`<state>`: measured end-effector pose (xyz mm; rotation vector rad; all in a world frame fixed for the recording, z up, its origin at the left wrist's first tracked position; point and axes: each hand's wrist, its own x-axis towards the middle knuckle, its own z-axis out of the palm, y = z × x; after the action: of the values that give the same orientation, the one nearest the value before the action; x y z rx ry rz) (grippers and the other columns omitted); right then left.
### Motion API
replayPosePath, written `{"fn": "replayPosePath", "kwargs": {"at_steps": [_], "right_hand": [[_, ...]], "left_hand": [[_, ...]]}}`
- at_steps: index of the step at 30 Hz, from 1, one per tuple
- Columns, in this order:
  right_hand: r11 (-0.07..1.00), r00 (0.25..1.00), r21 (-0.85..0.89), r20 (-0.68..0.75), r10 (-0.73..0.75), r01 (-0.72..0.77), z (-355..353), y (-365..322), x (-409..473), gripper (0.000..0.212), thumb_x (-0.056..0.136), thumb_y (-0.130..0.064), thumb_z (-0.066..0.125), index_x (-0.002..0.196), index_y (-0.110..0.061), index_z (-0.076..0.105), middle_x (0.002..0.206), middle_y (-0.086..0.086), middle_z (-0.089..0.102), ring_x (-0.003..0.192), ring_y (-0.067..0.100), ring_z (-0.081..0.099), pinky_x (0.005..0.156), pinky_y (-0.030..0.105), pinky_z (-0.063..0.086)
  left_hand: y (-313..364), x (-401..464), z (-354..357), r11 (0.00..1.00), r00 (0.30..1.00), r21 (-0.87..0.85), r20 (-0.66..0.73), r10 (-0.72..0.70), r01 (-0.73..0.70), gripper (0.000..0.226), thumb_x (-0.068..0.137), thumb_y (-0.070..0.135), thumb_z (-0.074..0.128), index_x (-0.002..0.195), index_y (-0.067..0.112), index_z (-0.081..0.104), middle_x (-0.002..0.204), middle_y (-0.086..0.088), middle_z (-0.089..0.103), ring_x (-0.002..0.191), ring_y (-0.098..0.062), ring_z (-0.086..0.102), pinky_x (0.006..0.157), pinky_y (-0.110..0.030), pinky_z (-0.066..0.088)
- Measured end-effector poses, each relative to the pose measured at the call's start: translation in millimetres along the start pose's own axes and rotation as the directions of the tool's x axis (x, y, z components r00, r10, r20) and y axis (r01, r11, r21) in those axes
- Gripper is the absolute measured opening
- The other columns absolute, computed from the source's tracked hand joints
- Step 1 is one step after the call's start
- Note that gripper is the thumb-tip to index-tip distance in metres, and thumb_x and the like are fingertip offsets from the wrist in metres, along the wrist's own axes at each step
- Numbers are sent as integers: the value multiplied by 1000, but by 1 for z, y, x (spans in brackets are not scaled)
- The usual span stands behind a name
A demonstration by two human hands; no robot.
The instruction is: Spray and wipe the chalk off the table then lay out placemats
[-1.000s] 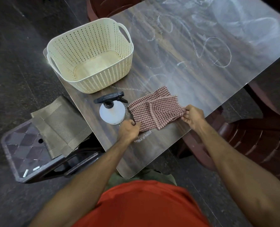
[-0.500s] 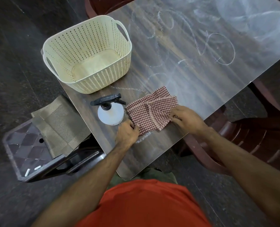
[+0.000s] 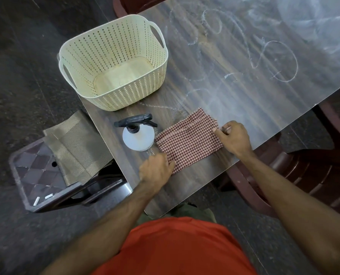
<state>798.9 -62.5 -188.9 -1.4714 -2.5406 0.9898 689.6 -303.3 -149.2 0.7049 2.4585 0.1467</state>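
Both my hands on the checked cloth at the near edge of the chalked table.

My left hand (image 3: pixel 156 170) has its fingers curled onto the near left corner of the red-and-white checked cloth (image 3: pixel 189 139), and my right hand (image 3: pixel 233 136) pinches its right edge; the cloth lies folded and flat on the dark wood table (image 3: pixel 185 187). Just left of the cloth, touching or nearly touching its edge, stands a white spray bottle (image 3: pixel 138 138) with a black trigger head. Off the table's left side, olive-brown placemats (image 3: pixel 77 147) lie stacked on a chair seat (image 3: pixel 34 173), where a few small white sticks, maybe chalk, also rest. Farther back on the table sits a cream perforated basket (image 3: pixel 109 96) with handles. Beyond it and to the right, white chalk scribbles (image 3: pixel 280 62) loop across the tabletop. A dark red chair (image 3: pixel 314 171) stands at the near right.
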Motion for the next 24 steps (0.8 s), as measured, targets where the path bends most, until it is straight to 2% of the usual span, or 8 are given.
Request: {"fn": "replayPosePath", "kwargs": {"at_steps": [3,6,11,13,17,19,21,24], "right_hand": [[996,996,-66,63,62,-58,1,-3,-6,41,81,-40,75,103,-14,52,98,4,56,88,20,54,70,31,42],[973,967,76,148,207,-219,0,-15,-9,39,81,-24,78,104,-13,49,98,3,54,88,21,57,73,38,52],[816,850,312,385,360,-487,-9,-25,1,21,81,-6,76,79,-11,55,82,6,62,66,12,56,54,25,48],[751,860,444,391,330,-490,-12,-28,-2,20,80,-4,73,77,-12,55,80,6,62,65,12,57,52,23,45],[897,997,440,79,8,-42,-6,-48,-26,22,80,-2,69,77,-20,58,87,2,62,76,12,58,65,25,45],[915,963,314,7,-269,254,5,-60,-42,18,76,-4,69,83,-18,61,103,2,60,90,13,56,78,26,46],[864,865,202,114,-489,461,22,-67,-56,21,72,-6,66,93,-11,64,121,5,58,110,16,53,97,25,40],[862,814,76,297,-500,501,41,-66,-71,40,77,-13,65,116,-10,62,147,7,46,133,23,42,110,28,30]], "left_hand": [[9,4,-1,955,950,-33,-119,288,-294,17,94,37,58,95,20,55,98,1,63,93,-22,61,75,-34,47],[24,33,5,850,845,43,-88,527,-526,32,95,25,57,126,18,54,125,-4,56,115,-24,53,96,-39,46],[41,65,5,772,798,233,29,602,-591,54,94,22,55,146,21,39,154,-10,31,143,-27,28,118,-46,26],[39,65,7,776,809,260,35,587,-575,59,97,24,53,151,23,30,159,-10,22,148,-27,19,120,-46,20],[33,54,18,822,836,165,40,547,-546,67,99,24,50,157,18,16,164,-8,10,152,-28,7,122,-44,7],[28,46,19,829,830,-34,-36,556,-558,66,93,15,49,154,9,25,161,-14,20,149,-31,16,122,-43,13],[21,39,18,824,860,-248,-128,493,-509,63,77,5,43,140,-4,45,145,-24,43,134,-36,36,117,-42,28],[-1,29,23,862,920,-321,-120,374,-392,45,74,4,40,112,-7,61,116,-25,58,110,-37,52,102,-44,42]]}}
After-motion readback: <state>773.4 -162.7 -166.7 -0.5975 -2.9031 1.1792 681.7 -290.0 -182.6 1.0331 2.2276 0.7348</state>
